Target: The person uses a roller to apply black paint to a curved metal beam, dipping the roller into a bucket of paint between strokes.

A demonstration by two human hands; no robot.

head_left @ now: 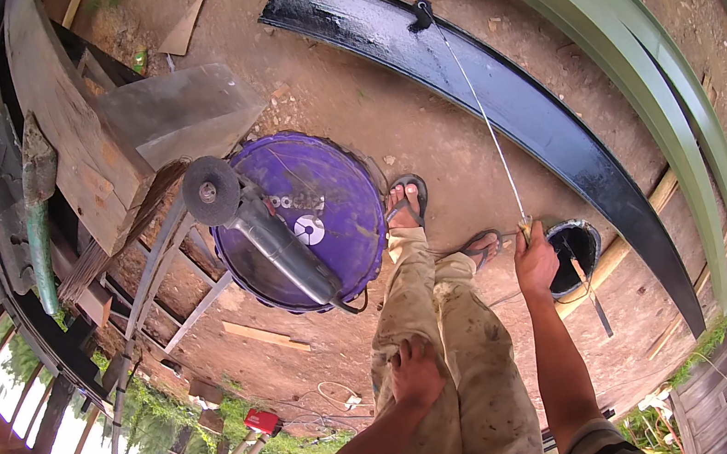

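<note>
My right hand [536,266] is wrapped round the handle of a long-rod paint roller [478,99]. Its small black head rests on a long, curved metal beam [505,109], whose face shines with wet-looking black paint. Just right of that hand stands a black bucket [573,244] with dark paint inside. A thin tool with a wooden grip [580,275] leans at the bucket's near rim. My left hand [417,373] lies on my left thigh over paint-stained trousers, fingers loosely spread and holding nothing.
An angle grinder [278,248] lies on a purple round lid [337,203] left of my feet. Green beams [624,32] curve along the right. Timber [77,137], metal sheets and a green-handled tool [40,217] crowd the left. A red box [263,421] sits lower left.
</note>
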